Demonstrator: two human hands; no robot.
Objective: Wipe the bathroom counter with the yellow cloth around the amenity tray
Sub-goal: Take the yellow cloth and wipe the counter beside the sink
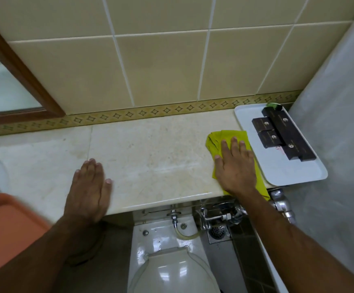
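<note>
At far left, an orange tub (7, 225) is seen below the counter edge, blurred and partly cut off. The left hand (88, 191) is laid flat and empty on the marble counter (150, 153), fingers together, apparently as a brace. The middle of the counter is bare, with faint streaks and stains visible. Further right, the yellow cloth (215, 142) is pressed to the surface under the right hand (235, 166); the palm is spread flat on the cloth rather than closed around it, and one corner of the cloth hangs over the front edge. The cloth lies just beside, possibly touching, the near long side of the white amenity tray (286, 174), whose front corner overhangs the counter edge. Dark amenity boxes (277, 132) lie loose on the tray, with a small green item (274, 106) at its back. Below are a toilet (172, 261) and chrome valves (220, 216).

Risks, as judged: a rightward stroke could push the overhanging tray off the edge or scatter the boxes toward the toilet; since the cloth is only pressed, not gripped, it may bunch or slip from under the palm; the strip against the tray rim could be missed.
</note>
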